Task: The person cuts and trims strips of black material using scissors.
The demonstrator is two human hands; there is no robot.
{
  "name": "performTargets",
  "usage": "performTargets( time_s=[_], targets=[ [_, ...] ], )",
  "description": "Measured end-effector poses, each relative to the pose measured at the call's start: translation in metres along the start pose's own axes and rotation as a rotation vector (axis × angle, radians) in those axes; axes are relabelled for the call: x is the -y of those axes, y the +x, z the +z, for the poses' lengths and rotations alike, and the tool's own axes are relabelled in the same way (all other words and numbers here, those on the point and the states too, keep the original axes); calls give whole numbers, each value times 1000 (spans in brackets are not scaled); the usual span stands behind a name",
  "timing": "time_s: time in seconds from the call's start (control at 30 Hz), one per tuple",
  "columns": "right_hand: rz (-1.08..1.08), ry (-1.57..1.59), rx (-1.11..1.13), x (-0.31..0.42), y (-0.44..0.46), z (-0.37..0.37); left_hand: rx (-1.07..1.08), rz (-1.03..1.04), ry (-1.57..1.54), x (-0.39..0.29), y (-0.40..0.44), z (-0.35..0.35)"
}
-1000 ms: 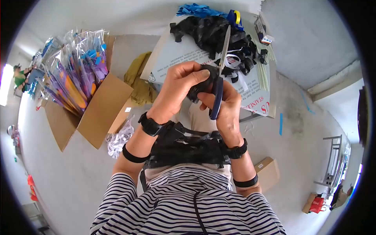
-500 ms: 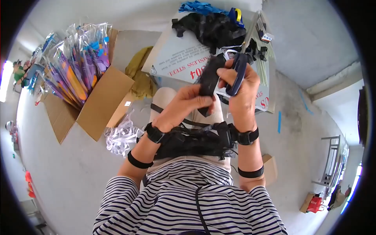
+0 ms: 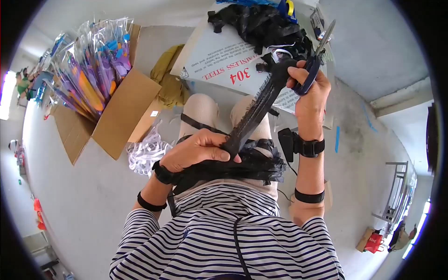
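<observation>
A black fringed strip [image 3: 259, 109] is stretched diagonally between my two hands. Its lower end is pinched in my left hand [image 3: 201, 150], above my lap. My right hand [image 3: 310, 86] holds its upper end together with dark-blue-handled scissors [image 3: 308, 77], whose blades point up and to the right. More black strips [image 3: 242, 169] lie across my thighs. A heap of black pieces [image 3: 261, 27] is on the printed board [image 3: 210, 60] in front of me, with a white loop [image 3: 282, 53] at its near side.
An open cardboard box [image 3: 126, 116] at the left holds purple and orange items in clear bags [image 3: 88, 79]. Beside it are an olive cloth [image 3: 170, 84] and white straps [image 3: 147, 151]. Blue tape with a yellow roll [image 3: 290, 8] is at the board's back. People appear far left.
My hands have moved apart, the left down toward my lap and the right up and rightward with the scissors. The bunched black strip is now drawn out long between them.
</observation>
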State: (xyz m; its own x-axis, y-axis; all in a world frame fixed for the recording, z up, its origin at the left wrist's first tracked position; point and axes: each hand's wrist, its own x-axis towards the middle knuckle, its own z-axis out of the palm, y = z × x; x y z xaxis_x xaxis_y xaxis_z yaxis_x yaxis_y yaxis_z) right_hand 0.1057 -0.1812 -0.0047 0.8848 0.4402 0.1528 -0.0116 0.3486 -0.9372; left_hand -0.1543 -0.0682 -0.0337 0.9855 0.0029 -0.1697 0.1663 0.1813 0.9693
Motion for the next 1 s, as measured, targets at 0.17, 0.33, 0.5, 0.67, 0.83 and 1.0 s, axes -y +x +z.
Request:
performTargets(
  time_s=[0.17, 0.33, 0.5, 0.67, 0.83, 1.0],
  targets=[
    [70, -221, 46, 0, -16, 5, -302, 183, -458, -22, 4, -8],
    [244, -49, 289, -4, -67, 20, -639, 268, -304, -43, 27, -7],
    [463, -45, 397, 4, -99, 45, -687, 456, -227, -42, 48, 1],
    [426, -39, 314, 10, -101, 48, -672, 478, -212, -47, 39, 1],
    [385, -39, 309, 13, -97, 45, -518, 373, -240, -40, 27, -6],
    [381, -15, 304, 13, -98, 44, -576, 406, -201, -42, 24, 0]
  ],
)
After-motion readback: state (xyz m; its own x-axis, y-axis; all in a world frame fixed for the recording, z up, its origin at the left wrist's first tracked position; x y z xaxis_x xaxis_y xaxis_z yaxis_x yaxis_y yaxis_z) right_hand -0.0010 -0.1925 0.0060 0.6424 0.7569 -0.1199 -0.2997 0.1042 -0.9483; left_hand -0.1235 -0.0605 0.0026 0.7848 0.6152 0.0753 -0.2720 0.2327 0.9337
